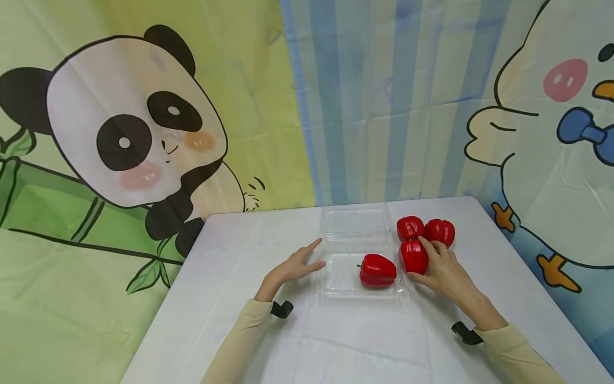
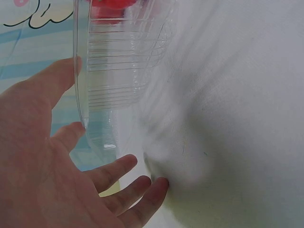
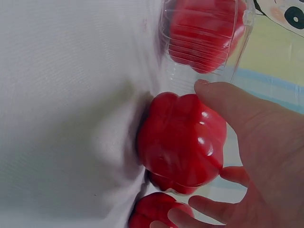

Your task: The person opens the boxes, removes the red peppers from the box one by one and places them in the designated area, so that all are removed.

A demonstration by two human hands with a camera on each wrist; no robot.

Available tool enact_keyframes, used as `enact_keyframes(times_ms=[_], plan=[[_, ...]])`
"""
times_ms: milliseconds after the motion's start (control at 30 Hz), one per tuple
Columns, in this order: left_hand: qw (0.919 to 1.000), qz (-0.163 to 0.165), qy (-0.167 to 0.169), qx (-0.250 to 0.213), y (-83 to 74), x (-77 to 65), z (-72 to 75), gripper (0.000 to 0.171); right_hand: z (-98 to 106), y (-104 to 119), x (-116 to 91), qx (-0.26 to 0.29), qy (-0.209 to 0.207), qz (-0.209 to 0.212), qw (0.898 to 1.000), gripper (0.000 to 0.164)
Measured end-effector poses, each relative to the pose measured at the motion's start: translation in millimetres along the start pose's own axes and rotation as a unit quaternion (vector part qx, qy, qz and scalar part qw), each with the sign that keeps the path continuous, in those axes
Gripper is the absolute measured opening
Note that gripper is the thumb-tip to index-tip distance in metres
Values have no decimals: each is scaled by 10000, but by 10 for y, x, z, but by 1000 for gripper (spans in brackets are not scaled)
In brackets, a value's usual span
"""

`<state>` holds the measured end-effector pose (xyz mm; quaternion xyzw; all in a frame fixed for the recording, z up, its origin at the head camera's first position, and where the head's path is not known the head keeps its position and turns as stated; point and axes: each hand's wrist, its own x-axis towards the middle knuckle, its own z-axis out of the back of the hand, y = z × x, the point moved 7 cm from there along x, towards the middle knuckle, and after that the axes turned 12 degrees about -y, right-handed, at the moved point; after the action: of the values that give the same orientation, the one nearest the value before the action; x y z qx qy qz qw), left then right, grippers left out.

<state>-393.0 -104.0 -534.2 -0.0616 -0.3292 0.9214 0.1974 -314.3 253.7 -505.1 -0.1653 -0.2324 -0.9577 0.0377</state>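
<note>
A clear hinged plastic box lies unfolded on the table, one red bell pepper on its side in the near half. My left hand is at the box's left side with fingers spread; in the left wrist view its thumb is right at the rim. Just right of the box, my right hand has its thumb and fingers around another red bell pepper, which sits on the table. Behind that one are two more bell peppers, a left one and a right one.
The box's lid half lies flat toward the back of the white table. Beyond the table's back edge hangs a printed curtain with a panda and a white bird. Each wrist wears a small black device.
</note>
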Motion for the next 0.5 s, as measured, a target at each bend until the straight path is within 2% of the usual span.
enact_keyframes(times_ms=[300, 500], plan=[[10000, 30, -13, -9, 9, -3, -2, 81, 20, 17, 11, 80, 126, -80, 9999, 112], [10000, 30, -37, -38, -6, -8, 3, 80, 59, 55, 14, 77, 66, 30, 9999, 111]])
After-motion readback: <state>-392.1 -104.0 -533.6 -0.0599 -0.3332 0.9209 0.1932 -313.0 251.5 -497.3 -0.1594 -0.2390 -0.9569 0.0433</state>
